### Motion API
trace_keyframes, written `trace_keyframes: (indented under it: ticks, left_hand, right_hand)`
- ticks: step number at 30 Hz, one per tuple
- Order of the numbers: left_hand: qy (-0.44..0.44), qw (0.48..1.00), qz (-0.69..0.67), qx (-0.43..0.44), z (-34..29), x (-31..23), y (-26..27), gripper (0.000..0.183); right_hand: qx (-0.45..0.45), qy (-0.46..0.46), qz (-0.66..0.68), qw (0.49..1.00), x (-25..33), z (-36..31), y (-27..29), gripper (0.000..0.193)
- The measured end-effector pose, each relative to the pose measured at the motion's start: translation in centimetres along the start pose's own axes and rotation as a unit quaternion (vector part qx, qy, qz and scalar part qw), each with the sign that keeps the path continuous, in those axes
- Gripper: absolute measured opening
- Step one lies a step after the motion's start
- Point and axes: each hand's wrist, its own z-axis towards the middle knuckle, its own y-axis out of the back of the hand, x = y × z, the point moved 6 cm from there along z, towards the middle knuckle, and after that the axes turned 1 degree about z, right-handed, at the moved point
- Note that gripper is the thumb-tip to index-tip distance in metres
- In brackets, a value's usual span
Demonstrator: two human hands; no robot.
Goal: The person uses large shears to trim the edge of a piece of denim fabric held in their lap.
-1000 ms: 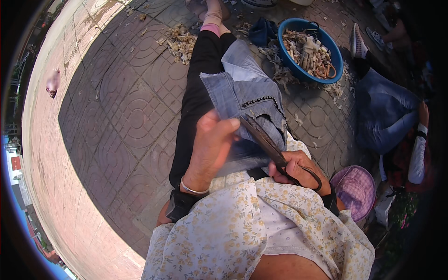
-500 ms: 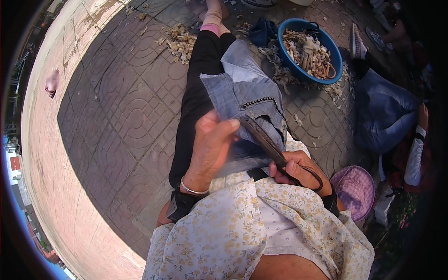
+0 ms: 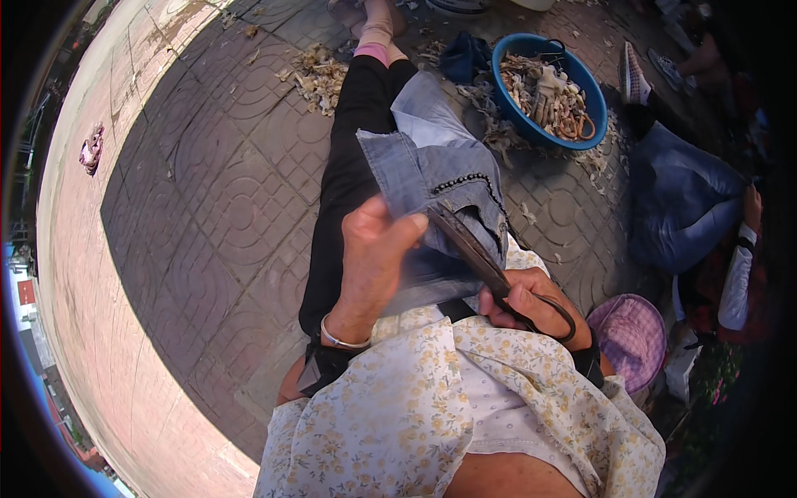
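My right hand (image 3: 535, 303) grips a pair of dark metal scissors (image 3: 469, 249) by the handles, one black loop showing beside the wrist. Their blades point up and left, seemingly closed or nearly so. At the tips is my left hand (image 3: 374, 253), its fingers curled and its thumb stretched along to the blades. Whatever it pinches is hidden or too small to make out. Under both hands a piece of blue denim cloth (image 3: 452, 170) lies across my lap, with a line of dark beads and a dark opening in it.
Beyond my lap to the right stands a blue basin (image 3: 500, 70) of pale dry scraps and what looks like a glove. Similar scraps (image 3: 320, 79) lie on the paving. A pink checked hat (image 3: 628, 342) rests at my right, near another person in denim (image 3: 685, 199).
Both hands and the scissors hold nearly the same pose. The view has shifted very slightly.
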Motion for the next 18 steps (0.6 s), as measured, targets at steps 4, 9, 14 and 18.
trace_keyframes:
  ticks: [4,9,14,18]
  left_hand:
    - [0.015,1.0,0.009,-0.011,0.0,-0.3,-0.2,0.019]
    - [0.034,0.999,0.009,-0.004,0.1,-0.5,-0.2,0.018]
    - [0.079,0.993,0.049,0.069,-0.7,1.7,-1.4,0.019]
    - [0.046,0.996,-0.076,0.024,0.5,-1.3,-0.6,0.024]
  right_hand:
    - [-0.002,0.032,-0.038,0.999,0.0,0.4,-0.1,0.05]
    - [-0.012,0.058,-0.063,0.996,-0.1,0.8,-0.1,0.047]
    - [-0.107,0.12,-0.041,0.986,1.7,1.4,1.2,0.053]
    - [-0.085,0.117,-0.007,0.989,1.3,1.0,1.9,0.062]
